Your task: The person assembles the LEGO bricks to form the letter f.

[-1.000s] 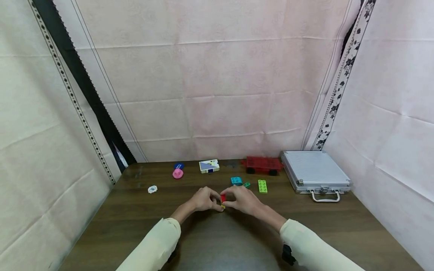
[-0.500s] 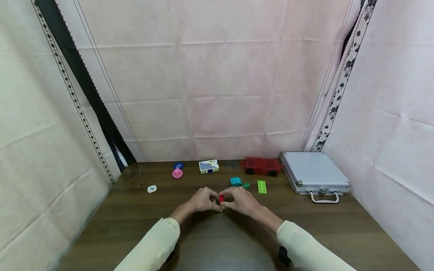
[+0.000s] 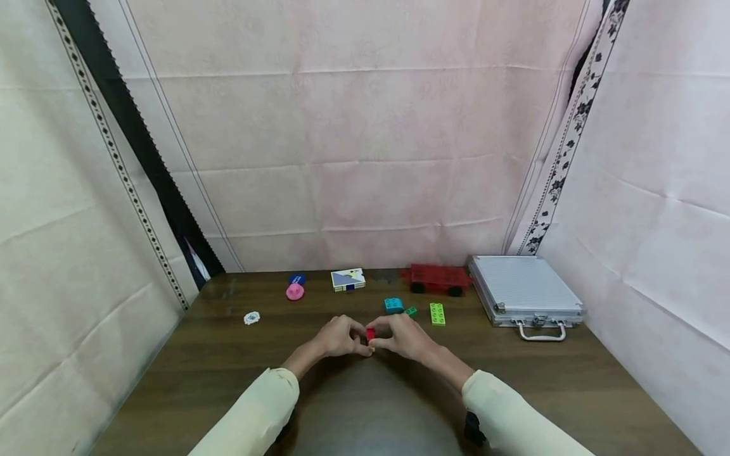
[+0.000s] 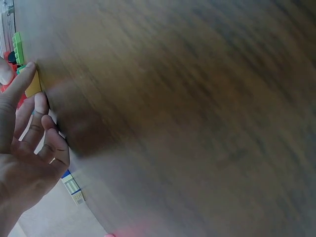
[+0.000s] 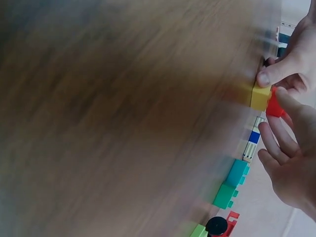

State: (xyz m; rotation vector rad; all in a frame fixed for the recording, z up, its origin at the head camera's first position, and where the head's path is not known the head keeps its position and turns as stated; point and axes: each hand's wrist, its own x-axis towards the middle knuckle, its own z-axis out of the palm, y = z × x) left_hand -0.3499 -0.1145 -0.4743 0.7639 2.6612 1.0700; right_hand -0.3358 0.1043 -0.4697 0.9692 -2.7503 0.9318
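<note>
At the middle of the table my two hands meet around two toy building bricks. My left hand (image 3: 339, 337) holds the yellow brick (image 5: 260, 97), its thumb against the side in the right wrist view. With thumb and fingers, my right hand (image 3: 405, 335) pinches the red brick (image 3: 371, 334), which sits on top of the yellow one. The yellow brick stands close over the wood, mostly hidden behind fingers in the head view. The left wrist view shows its yellow face (image 4: 33, 85) beside the left fingertips.
Beyond my hands lie a blue brick (image 3: 393, 306), a green brick (image 3: 410, 311) and a light green brick (image 3: 437, 314). Behind them are a red wheeled base (image 3: 439, 278), a silver case (image 3: 527, 285) and a patterned block (image 3: 348, 279). Leftward are a pink disc (image 3: 294, 291) and white piece (image 3: 251, 318).
The red brick looks slightly turned, and less of the yellow brick shows between my hands than a second ago. Both hands keep their hold in nearly the same place.
</note>
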